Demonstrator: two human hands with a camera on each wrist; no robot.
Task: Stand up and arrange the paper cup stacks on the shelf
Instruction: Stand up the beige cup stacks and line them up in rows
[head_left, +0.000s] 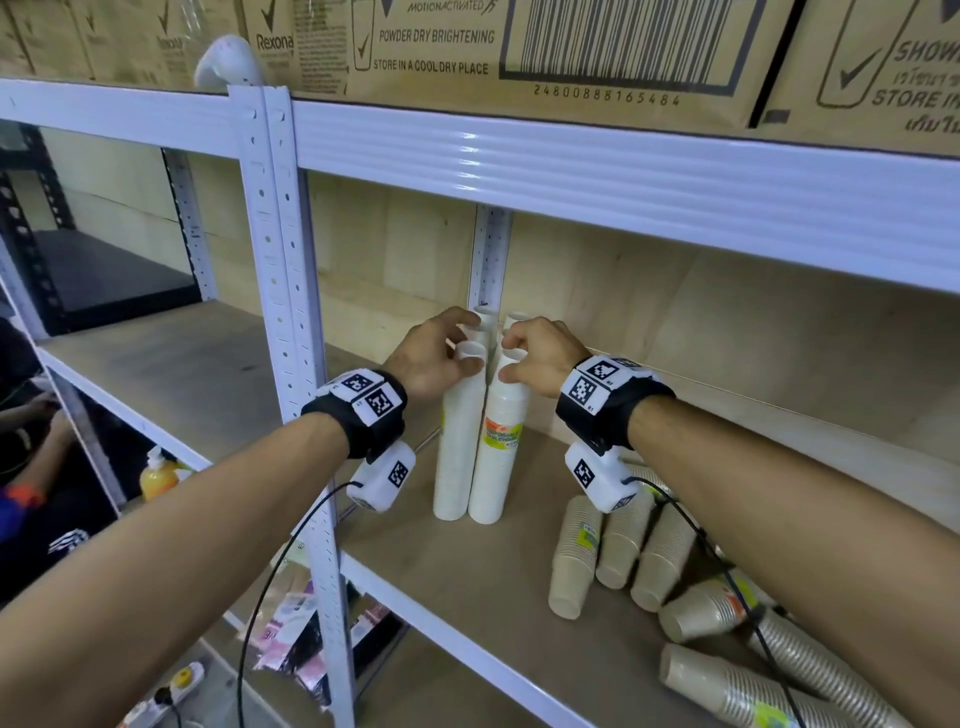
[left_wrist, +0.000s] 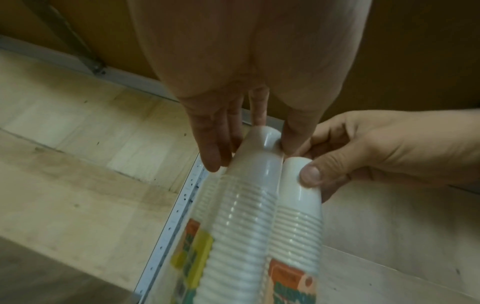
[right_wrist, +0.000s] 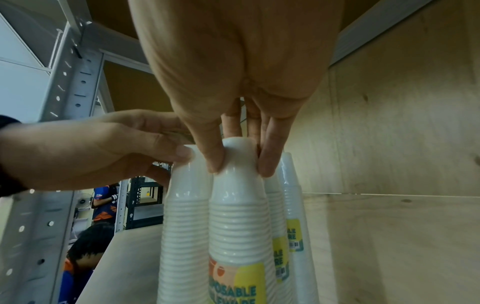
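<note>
Nearest the viewer, below and to the right of the right hand (head_left: 540, 358), six brown cup stacks (head_left: 574, 558) are seen lying tumbled on the shelf board (head_left: 498, 577), touching one another. Farther in, four white cup stacks (head_left: 492, 457) are stood upright in a tight cluster, two in front and two behind. The front right stack's top (right_wrist: 237, 156) is pinched by the right hand, thumb on one side and fingers on the other. Just beside it, the front left stack's top (left_wrist: 262, 144) is gripped by the left hand (head_left: 436, 353), fingers curled round it. The two hands are held nearly touching. Beyond the fingertips, a perforated white upright (head_left: 491, 254) is set against the plywood back wall (head_left: 649, 306). Overhead, three cardboard cartons (head_left: 519, 47) are counted.
</note>
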